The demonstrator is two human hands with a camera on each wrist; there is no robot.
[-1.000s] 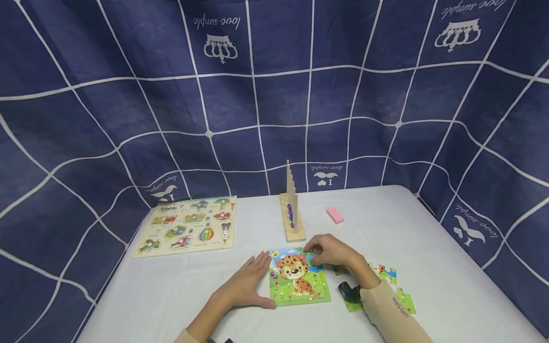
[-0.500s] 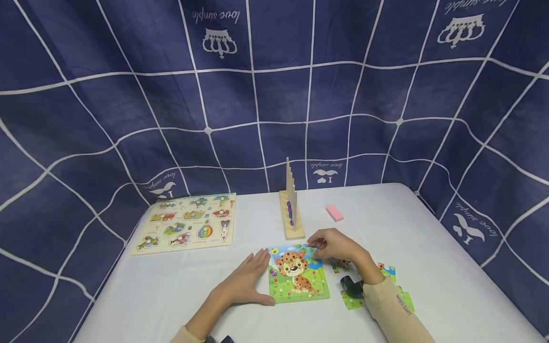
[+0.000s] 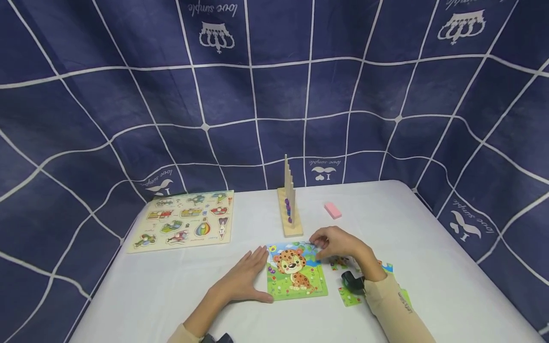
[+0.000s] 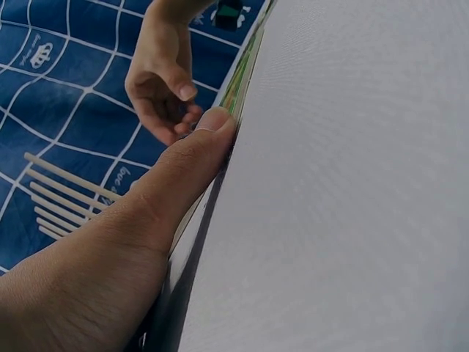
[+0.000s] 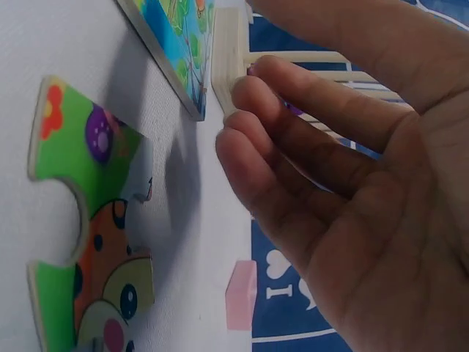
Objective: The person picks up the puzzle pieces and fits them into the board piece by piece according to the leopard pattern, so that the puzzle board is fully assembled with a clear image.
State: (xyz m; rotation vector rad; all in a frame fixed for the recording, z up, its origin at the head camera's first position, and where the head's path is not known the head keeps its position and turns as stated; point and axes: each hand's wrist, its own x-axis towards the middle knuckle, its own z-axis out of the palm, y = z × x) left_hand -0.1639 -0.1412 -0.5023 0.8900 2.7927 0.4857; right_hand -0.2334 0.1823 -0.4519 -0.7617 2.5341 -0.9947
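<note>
A square jigsaw board [image 3: 296, 271] with a leopard cub picture lies flat on the white table in the head view. My left hand [image 3: 242, 281] rests along its left side, fingers spread and thumb at the lower left corner. In the left wrist view, the thumb [image 4: 198, 158] touches the board's edge. Over the upper right corner hovers my right hand [image 3: 339, 243]; the right wrist view shows its fingers [image 5: 249, 161] loosely bent with nothing between them. Loose puzzle pieces [image 3: 349, 296] lie right of the board, partly hidden under the right forearm.
Behind the board stands a wooden peg stand [image 3: 293, 229] with purple and blue beads. A pink block [image 3: 332, 210] lies to its right. At the back left is a vehicle knob puzzle [image 3: 182, 221]. A blue checked curtain [image 3: 274, 95] hangs behind the table.
My right hand has shifted slightly right at the board's upper corner, its fingers loosening. The left hand stays by the board's left edge. The head view has tilted a little.
</note>
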